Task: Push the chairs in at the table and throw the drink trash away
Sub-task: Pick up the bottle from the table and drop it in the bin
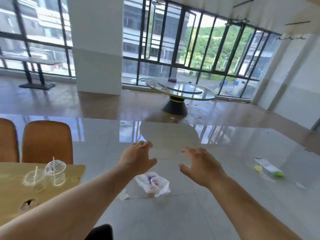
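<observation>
Two clear plastic cups with straws stand on the wooden table [15, 201] at the lower left: one upright cup [55, 172] and a lower one [32, 179] beside it. Two orange-brown chairs stand at the table's far side, one [47, 141] fully visible and one [7, 141] cut by the left edge. My left hand [138, 157] and my right hand [199, 165] are stretched out over the floor, fingers spread, holding nothing. A crumpled white plastic bag [153, 184] lies on the floor beneath them.
A dark object [100, 232] shows at the bottom edge. More litter [269, 169] lies on the tiles at right. A round glass table [180, 89] stands by the windows, a white pillar [97, 45] at the back, a bench table [31, 61] far left.
</observation>
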Action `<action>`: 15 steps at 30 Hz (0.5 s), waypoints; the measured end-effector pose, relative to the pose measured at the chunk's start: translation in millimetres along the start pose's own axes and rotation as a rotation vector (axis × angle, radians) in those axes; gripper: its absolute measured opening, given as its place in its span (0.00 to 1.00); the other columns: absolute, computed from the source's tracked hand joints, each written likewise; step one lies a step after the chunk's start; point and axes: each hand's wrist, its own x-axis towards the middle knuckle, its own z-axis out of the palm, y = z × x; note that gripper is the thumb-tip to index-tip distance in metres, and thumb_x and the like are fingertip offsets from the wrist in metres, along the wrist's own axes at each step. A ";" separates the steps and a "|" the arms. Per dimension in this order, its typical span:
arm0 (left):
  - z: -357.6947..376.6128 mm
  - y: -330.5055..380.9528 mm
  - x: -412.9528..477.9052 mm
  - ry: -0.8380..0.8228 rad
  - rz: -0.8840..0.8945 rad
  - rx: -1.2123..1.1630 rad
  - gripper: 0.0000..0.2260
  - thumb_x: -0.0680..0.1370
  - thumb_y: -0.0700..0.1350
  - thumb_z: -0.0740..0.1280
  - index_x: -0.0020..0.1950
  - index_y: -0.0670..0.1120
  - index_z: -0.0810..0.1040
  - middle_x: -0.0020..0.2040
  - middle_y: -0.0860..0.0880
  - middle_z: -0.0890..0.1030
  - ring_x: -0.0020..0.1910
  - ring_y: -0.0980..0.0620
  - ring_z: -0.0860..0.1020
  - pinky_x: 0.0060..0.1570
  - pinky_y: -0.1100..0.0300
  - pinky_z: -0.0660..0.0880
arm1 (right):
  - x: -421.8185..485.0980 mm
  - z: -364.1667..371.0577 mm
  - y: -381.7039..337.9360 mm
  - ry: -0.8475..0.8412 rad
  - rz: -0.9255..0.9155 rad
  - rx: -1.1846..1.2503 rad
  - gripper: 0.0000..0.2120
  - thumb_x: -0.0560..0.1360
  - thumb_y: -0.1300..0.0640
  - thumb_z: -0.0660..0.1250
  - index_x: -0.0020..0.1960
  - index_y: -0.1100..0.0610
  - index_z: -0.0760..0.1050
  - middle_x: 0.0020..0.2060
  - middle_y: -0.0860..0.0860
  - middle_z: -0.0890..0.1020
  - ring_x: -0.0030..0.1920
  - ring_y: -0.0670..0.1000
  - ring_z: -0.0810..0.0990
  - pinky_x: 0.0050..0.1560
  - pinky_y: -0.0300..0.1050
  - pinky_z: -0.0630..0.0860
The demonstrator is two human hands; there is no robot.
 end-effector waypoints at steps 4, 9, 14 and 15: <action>13.6 -40.1 -7.6 -0.024 -0.329 0.047 0.28 0.77 0.61 0.69 0.74 0.52 0.70 0.70 0.47 0.75 0.69 0.43 0.72 0.64 0.49 0.73 | 75.7 54.0 2.8 -0.147 -0.245 0.135 0.25 0.75 0.43 0.69 0.70 0.50 0.75 0.66 0.51 0.80 0.66 0.54 0.76 0.64 0.47 0.72; -5.1 -90.8 -72.1 0.036 -0.747 0.128 0.30 0.78 0.61 0.67 0.77 0.51 0.68 0.74 0.46 0.73 0.72 0.43 0.70 0.69 0.48 0.70 | 141.2 102.5 -64.9 -0.273 -0.617 0.181 0.27 0.76 0.42 0.70 0.71 0.51 0.73 0.66 0.51 0.80 0.66 0.56 0.75 0.66 0.48 0.70; -27.4 -137.9 -171.3 0.124 -1.187 0.139 0.35 0.77 0.63 0.67 0.79 0.49 0.64 0.76 0.46 0.69 0.73 0.42 0.68 0.70 0.45 0.71 | 150.3 132.1 -177.3 -0.340 -0.940 0.299 0.29 0.75 0.41 0.69 0.73 0.51 0.72 0.67 0.52 0.79 0.67 0.56 0.75 0.65 0.50 0.70; -28.5 -149.3 -188.9 0.154 -1.270 0.137 0.36 0.77 0.63 0.67 0.80 0.48 0.63 0.77 0.45 0.67 0.73 0.42 0.68 0.70 0.45 0.71 | 147.7 140.1 -198.4 -0.371 -0.996 0.306 0.30 0.76 0.41 0.68 0.74 0.51 0.72 0.67 0.51 0.78 0.68 0.56 0.74 0.66 0.50 0.71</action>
